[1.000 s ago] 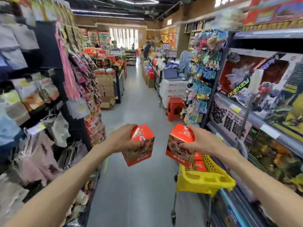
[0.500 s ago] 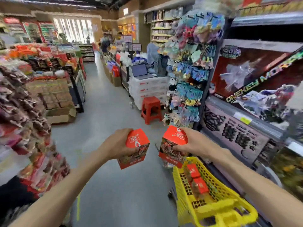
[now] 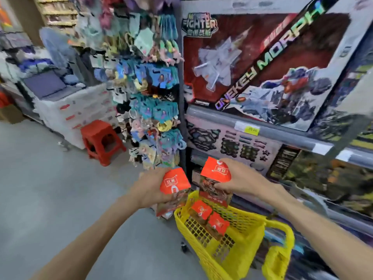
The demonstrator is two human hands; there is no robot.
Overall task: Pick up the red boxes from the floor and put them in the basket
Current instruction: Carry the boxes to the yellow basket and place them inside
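Yellow basket (image 3: 245, 257) sits low right by the toy shelf (image 3: 282, 138), w/ 2 red boxes (image 3: 210, 218) inside, lying side by side, red tops up. 2 more in the air: left hand (image 3: 150, 188) wraps fingers round a box (image 3: 175, 187) just left of the basket rim, long axis roughly upright, top tilted toward camera. Right hand (image 3: 237, 178) pinches the other box (image 3: 215, 183) over the basket's far end, upright, top leaning left. So 4 boxes total. Red stool (image 3: 102, 141) on the floor (image 3: 50, 188), back left.
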